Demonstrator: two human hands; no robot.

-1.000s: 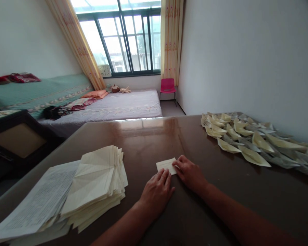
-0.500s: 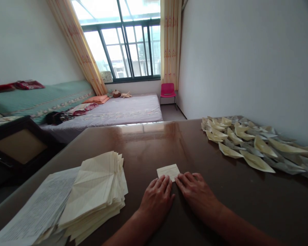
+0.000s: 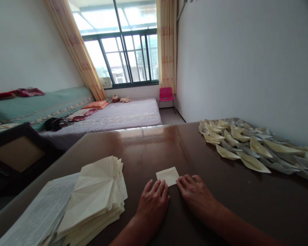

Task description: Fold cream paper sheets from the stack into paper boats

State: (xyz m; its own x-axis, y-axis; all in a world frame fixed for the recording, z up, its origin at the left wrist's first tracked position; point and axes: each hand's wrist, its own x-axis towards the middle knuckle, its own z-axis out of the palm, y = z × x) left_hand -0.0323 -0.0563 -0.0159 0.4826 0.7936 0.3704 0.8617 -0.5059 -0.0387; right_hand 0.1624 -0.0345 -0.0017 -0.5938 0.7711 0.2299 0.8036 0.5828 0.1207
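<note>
A small folded square of cream paper [image 3: 168, 175] lies flat on the dark brown table [image 3: 149, 150]. My left hand [image 3: 154, 201] rests palm down, its fingertips on the near left edge of the paper and its fingers stretched out. At the right corner of the square, the fingertips of my right hand [image 3: 195, 191] touch the paper, the fingers laid forward and close together. My right thumb is hidden.
To the left sit a thick stack of creased cream sheets [image 3: 92, 194] and printed pages [image 3: 43, 212]. Many folded paper boats [image 3: 254, 160] cover the table's far right, by the wall. Beyond the table are a bed [image 3: 128, 114] and a pink chair [image 3: 166, 94].
My left hand has slid slightly left and back, so more of the folded paper shows. My right hand stays at its corner. The camera view has tilted up a little.
</note>
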